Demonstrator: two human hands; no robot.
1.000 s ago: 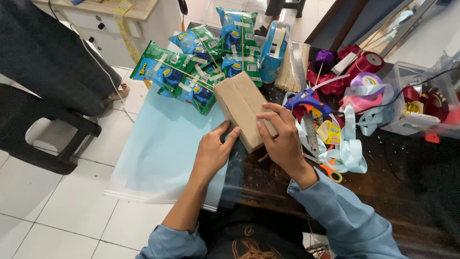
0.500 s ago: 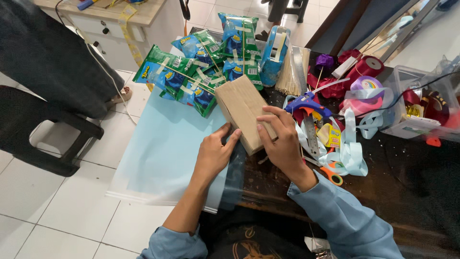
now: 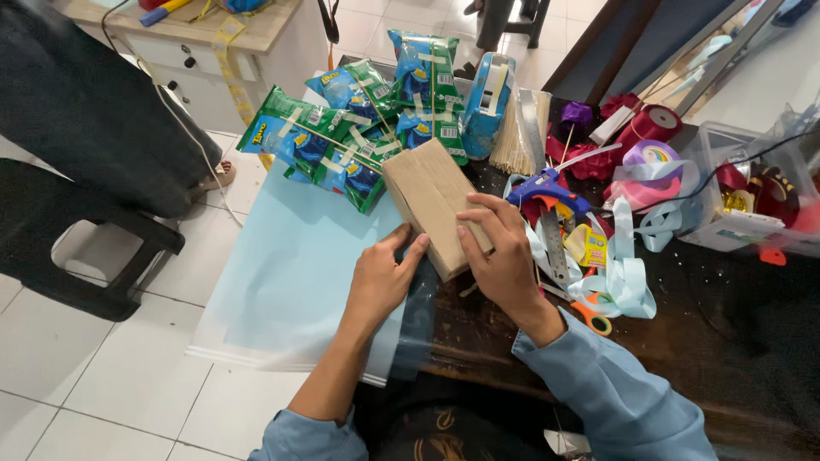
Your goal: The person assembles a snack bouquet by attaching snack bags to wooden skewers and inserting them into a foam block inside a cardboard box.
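Observation:
A brown cardboard box (image 3: 427, 192) lies on a large light blue paper sheet (image 3: 286, 282) that hangs over the edge of a dark table (image 3: 726, 341). My right hand (image 3: 500, 256) grips the near end of the box, fingers spread over its top. My left hand (image 3: 384, 277) rests flat on the sheet just left of the box, fingertips touching its near corner. Beyond the box lie several green and blue snack packets (image 3: 350, 137) taped together.
Right of the box are a blue glue gun (image 3: 547, 188), orange-handled scissors (image 3: 589, 316), pale blue ribbon (image 3: 628, 273), ribbon spools (image 3: 649, 141), a blue tape dispenser (image 3: 487, 102) and a clear plastic bin (image 3: 743, 196). A black chair (image 3: 77, 222) stands on the tiled floor at left.
My hands and the box stay almost still; the right hand's fingers shift slightly on the box's near end.

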